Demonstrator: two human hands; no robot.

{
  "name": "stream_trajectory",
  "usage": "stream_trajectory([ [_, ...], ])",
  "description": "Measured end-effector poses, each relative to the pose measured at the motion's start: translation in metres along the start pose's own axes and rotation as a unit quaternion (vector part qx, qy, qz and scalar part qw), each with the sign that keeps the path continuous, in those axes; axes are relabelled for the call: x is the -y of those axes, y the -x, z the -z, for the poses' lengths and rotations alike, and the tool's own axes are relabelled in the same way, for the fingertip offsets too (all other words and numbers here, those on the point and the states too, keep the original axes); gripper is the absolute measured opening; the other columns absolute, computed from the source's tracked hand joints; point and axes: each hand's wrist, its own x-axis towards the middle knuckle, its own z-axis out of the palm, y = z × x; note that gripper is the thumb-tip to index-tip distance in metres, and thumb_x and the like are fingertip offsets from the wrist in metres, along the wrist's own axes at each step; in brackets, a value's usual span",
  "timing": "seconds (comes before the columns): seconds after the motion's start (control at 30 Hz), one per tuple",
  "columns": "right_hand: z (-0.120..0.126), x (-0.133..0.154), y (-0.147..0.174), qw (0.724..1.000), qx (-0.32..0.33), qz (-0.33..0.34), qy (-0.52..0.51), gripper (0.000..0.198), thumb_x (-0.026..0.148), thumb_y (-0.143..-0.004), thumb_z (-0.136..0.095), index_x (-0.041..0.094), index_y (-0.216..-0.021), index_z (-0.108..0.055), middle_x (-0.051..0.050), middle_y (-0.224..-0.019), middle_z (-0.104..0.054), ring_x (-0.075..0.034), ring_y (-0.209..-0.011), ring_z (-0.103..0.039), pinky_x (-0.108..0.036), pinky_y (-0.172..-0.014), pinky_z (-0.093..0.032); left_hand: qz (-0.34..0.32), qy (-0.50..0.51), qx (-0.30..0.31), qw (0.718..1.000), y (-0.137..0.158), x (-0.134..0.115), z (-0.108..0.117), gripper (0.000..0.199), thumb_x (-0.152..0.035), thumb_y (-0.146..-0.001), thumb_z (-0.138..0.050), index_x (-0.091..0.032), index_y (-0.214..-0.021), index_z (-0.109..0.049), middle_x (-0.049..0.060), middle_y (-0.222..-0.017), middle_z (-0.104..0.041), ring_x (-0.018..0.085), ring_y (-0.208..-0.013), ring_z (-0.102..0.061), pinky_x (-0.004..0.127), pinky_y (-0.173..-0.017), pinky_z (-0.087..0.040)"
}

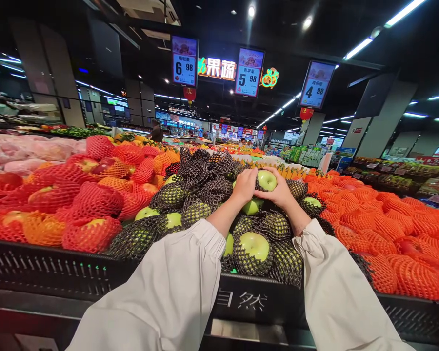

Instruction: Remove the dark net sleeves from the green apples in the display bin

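Observation:
A green apple (267, 181), its top bare, is between my two hands above the middle of the pile. My right hand (280, 189) wraps round its right side and underside. Against its left side my left hand (246, 186) is closed, with the fingertips partly hidden behind it; some dark netting shows at that edge. Below my hands lies another green apple (252, 206). Nearer the front sits a green apple (254, 246) in a black foam net, its top showing. More black-netted green apples (197, 212) are heaped to the left of my left forearm.
Red-netted fruit (97, 200) is piled on the left, orange-netted fruit (380, 222) on the right. A black crate edge (47, 268) runs along the front. Price screens (249, 72) hang overhead. A person (156, 131) stands farther back on the left.

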Motion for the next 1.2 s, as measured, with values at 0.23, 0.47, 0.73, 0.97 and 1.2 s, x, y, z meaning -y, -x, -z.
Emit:
stream_trajectory([
  [0.23,0.007,-0.018,-0.006,0.930,-0.321,-0.174,0.044,0.090,0.056,-0.052,-0.085,0.016,-0.124,-0.046,-0.015,-0.124,-0.059,-0.030,-0.111,-0.060,-0.046,-0.103,-0.045,0.005,-0.118,-0.022,0.993,0.011,0.000,-0.005,0.045,-0.046,-0.105,-0.033,-0.017,-0.127,-0.059,0.014,-0.136,-0.059,0.026,-0.131,-0.049,0.041,-0.112,-0.036],
  [0.47,0.005,-0.030,0.002,0.956,-0.074,-0.189,0.214,0.093,0.034,-0.055,-0.085,0.018,-0.134,-0.039,-0.019,-0.137,-0.053,-0.036,-0.125,-0.054,-0.048,-0.105,-0.043,0.029,-0.126,-0.089,0.988,0.010,-0.002,-0.002,0.044,-0.047,-0.104,-0.034,-0.017,-0.113,-0.065,0.015,-0.125,-0.061,0.028,-0.122,-0.053,0.042,-0.109,-0.038],
  [0.73,0.001,-0.046,0.001,0.936,0.089,-0.173,0.293,0.073,0.031,-0.069,-0.075,0.019,-0.134,-0.046,-0.015,-0.135,-0.057,-0.035,-0.122,-0.056,-0.045,-0.100,-0.046,-0.086,-0.151,-0.145,0.974,0.016,-0.020,0.009,0.034,-0.036,-0.103,-0.039,-0.017,-0.102,-0.067,0.013,-0.111,-0.065,0.026,-0.107,-0.057,0.039,-0.100,-0.044],
  [0.97,-0.001,-0.038,0.001,0.877,0.071,-0.316,0.354,0.087,0.069,-0.075,-0.069,0.020,-0.143,-0.045,-0.020,-0.137,-0.059,-0.046,-0.126,-0.055,-0.060,-0.101,-0.043,-0.021,-0.256,-0.203,0.945,0.019,-0.023,0.008,0.033,-0.034,-0.094,-0.050,-0.013,-0.096,-0.076,0.018,-0.152,-0.046,0.038,-0.144,-0.032,0.055,-0.116,-0.028],
  [1.2,-0.001,-0.031,0.002,0.882,0.028,-0.339,0.327,0.083,0.070,-0.075,-0.070,0.011,-0.131,-0.053,-0.022,-0.126,-0.067,-0.039,-0.116,-0.065,-0.045,-0.094,-0.051,0.039,-0.315,-0.156,0.936,0.015,-0.014,0.003,0.059,-0.043,-0.095,-0.046,0.003,-0.124,-0.066,0.029,-0.150,-0.047,0.041,-0.140,-0.039,0.056,-0.117,-0.026],
])
